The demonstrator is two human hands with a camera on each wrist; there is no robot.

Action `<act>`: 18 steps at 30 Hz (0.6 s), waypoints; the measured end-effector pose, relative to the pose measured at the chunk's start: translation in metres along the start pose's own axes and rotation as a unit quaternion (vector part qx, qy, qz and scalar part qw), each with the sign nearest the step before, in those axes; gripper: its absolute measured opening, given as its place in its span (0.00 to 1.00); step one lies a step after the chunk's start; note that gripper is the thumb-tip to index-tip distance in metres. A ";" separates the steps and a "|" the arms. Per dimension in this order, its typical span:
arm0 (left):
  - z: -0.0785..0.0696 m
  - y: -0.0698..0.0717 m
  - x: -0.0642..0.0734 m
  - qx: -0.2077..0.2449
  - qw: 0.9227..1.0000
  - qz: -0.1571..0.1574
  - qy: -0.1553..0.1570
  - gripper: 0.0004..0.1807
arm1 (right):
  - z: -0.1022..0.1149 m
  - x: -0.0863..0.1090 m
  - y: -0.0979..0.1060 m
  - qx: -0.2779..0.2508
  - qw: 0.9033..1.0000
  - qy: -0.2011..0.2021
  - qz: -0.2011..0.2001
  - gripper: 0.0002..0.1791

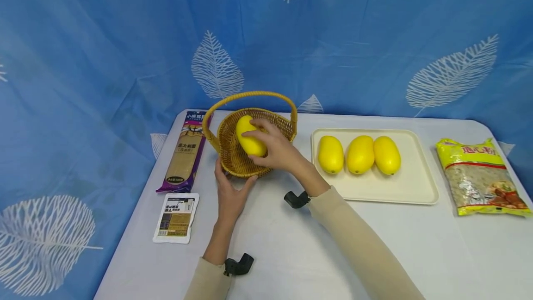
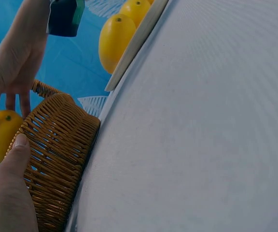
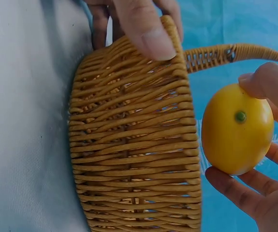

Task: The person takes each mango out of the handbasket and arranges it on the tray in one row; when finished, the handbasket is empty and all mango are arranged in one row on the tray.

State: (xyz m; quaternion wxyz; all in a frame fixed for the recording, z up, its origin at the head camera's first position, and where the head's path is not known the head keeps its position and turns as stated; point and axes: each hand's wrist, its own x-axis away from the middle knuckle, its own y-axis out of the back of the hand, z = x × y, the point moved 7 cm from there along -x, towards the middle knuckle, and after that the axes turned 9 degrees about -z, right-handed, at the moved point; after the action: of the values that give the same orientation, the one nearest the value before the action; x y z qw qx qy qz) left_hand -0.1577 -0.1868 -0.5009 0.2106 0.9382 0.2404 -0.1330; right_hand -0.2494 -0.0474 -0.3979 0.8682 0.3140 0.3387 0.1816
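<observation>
A yellow mango (image 1: 247,129), smooth with a small green stem spot, is held by my right hand (image 1: 280,148) over the wicker basket (image 1: 238,165). In the right wrist view the thumb and fingers pinch the mango (image 3: 235,137) just above the basket rim. My left hand (image 1: 231,194) grips the near side of the basket, with its thumb (image 2: 17,157) over the rim. The basket stands upright with its arched handle (image 1: 260,93) raised. To the right, three more yellow mangoes (image 1: 360,154) lie on a cream tray (image 1: 416,175).
Left of the basket lies a purple pasta packet (image 1: 184,152), with a small white-edged pouch (image 1: 176,218) nearer the front. A yellow-topped bag (image 1: 483,177) lies at the far right. The white tabletop (image 1: 287,253) meets a blue leaf-patterned curtain (image 1: 354,59) behind.
</observation>
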 end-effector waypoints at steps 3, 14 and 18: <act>0.000 0.000 0.000 0.004 1.000 -0.001 -0.002 0.60 | 0.005 0.004 0.004 -0.003 1.000 0.008 -0.009 0.27; -0.001 -0.002 0.001 0.002 1.000 -0.002 -0.008 0.61 | 0.016 0.028 0.032 -0.008 0.998 0.028 -0.052 0.28; 0.000 -0.001 0.002 0.002 1.000 -0.006 -0.002 0.61 | 0.017 0.038 0.040 -0.004 0.997 0.035 -0.064 0.28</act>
State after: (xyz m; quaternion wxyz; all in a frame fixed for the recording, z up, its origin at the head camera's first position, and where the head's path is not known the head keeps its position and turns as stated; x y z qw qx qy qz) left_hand -0.1568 -0.1853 -0.5020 0.2083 0.9369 0.2451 -0.1369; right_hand -0.2150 -0.0049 -0.3796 0.8670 0.2819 0.3874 0.1372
